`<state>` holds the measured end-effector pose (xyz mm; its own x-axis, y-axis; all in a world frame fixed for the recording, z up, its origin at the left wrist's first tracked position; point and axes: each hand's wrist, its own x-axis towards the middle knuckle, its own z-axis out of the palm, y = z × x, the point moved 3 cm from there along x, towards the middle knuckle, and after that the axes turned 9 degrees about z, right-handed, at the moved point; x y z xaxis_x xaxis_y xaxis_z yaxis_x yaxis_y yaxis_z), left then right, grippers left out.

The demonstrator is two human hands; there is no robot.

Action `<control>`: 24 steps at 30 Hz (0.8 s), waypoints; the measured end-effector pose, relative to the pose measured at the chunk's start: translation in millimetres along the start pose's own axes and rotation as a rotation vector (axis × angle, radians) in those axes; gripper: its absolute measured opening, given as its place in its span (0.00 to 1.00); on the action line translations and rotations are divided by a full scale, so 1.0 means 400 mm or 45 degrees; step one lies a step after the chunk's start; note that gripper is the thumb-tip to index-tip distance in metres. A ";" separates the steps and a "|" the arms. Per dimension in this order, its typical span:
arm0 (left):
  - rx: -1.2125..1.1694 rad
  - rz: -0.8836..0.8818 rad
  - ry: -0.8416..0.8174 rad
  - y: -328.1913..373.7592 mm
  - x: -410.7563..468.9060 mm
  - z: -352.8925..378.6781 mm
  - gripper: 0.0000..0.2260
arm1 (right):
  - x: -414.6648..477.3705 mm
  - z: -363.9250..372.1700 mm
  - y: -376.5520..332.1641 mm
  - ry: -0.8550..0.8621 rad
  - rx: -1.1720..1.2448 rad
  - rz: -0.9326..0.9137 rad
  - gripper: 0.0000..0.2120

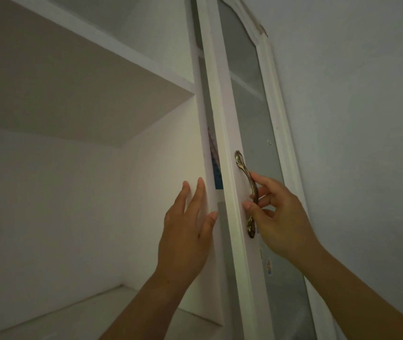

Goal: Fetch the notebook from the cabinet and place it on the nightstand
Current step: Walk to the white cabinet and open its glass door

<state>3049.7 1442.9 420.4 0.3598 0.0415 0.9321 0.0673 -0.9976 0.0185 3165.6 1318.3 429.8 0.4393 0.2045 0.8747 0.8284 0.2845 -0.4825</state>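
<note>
A white cabinet door (225, 133) with a frosted glass pane stands slightly ajar in front of me. My right hand (276, 214) curls its fingers around the door's brass handle (247, 192). My left hand (188, 224) lies flat with fingers spread against the white divider panel (171, 153) left of the door, thumb at the panel's edge. Through the narrow gap shows a sliver of something blue and patterned (216, 168); I cannot tell what it is. No notebook is plainly visible.
The open cabinet bay on the left has a white shelf overhead (85, 89) and a white shelf board below (85, 312). A plain pale wall (357, 119) runs along the right of the door.
</note>
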 end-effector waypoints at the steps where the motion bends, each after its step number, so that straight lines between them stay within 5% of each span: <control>1: 0.008 0.005 0.000 0.001 -0.001 0.002 0.23 | -0.003 -0.002 -0.001 0.001 0.006 0.005 0.23; 24: 0.068 -0.008 0.014 0.000 -0.002 0.001 0.26 | -0.019 -0.059 -0.006 0.081 0.068 -0.035 0.20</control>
<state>3049.8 1442.8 419.4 0.3490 0.0468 0.9359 0.1191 -0.9929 0.0052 3168.6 1294.2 425.4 0.4391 0.1366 0.8880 0.8216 0.3389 -0.4583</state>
